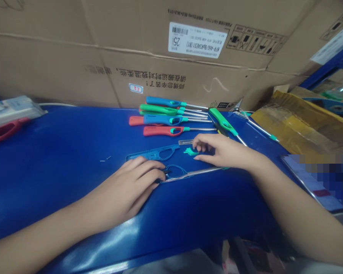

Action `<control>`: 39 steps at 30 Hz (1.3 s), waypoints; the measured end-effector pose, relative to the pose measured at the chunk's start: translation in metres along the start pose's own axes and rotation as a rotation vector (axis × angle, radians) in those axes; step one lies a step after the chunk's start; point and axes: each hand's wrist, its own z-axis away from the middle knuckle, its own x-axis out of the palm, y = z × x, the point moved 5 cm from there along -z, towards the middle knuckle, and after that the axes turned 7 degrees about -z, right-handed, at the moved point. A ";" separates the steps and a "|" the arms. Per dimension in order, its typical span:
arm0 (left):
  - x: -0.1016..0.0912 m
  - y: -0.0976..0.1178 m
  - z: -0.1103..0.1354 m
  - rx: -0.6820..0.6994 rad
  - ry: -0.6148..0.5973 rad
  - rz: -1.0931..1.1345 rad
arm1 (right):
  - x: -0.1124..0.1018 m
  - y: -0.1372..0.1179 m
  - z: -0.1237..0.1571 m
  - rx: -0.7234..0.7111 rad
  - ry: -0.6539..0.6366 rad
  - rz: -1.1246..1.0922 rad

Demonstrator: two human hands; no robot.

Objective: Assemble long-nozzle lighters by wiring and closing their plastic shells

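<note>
My left hand [140,179] lies over the near half of an opened blue utility lighter, its fingers curled onto the handle shell [175,169]. A thin metal tube [202,172] runs right from that shell, and a small black part shows at my fingertips. My right hand [214,149] hovers to the right, thumb and fingers apart. Its fingertips are by a clear plastic piece [185,142], and a teal trigger [190,151] lies just left of the thumb. The other blue shell half [154,153] rests hollow side up beyond my left hand.
Several lighters, including a red one [162,131] and a green one [221,118], lie at the back against a large cardboard box [74,76]. Two tiny metal bits [105,159] lie left. A loose rod [258,127], taped carton [303,121] and phone [305,179] are right; red scissors-like handle [8,129] left.
</note>
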 end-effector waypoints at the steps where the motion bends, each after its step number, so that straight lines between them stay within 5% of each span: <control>1: 0.000 0.000 0.000 -0.001 0.000 0.005 | 0.000 0.001 0.000 0.002 -0.002 0.009; 11: 0.001 0.002 0.000 -0.052 0.005 0.019 | 0.014 -0.034 0.002 -0.093 -0.020 -0.031; 19: 0.001 0.003 0.000 -0.091 0.012 0.042 | 0.038 -0.051 0.006 -0.059 -0.220 0.176; 35: -0.003 0.004 0.001 -0.071 0.095 0.047 | 0.051 -0.057 0.003 -0.240 -0.097 0.241; 39: -0.003 0.005 0.000 -0.061 0.091 0.033 | 0.051 -0.056 0.003 -0.144 -0.069 0.128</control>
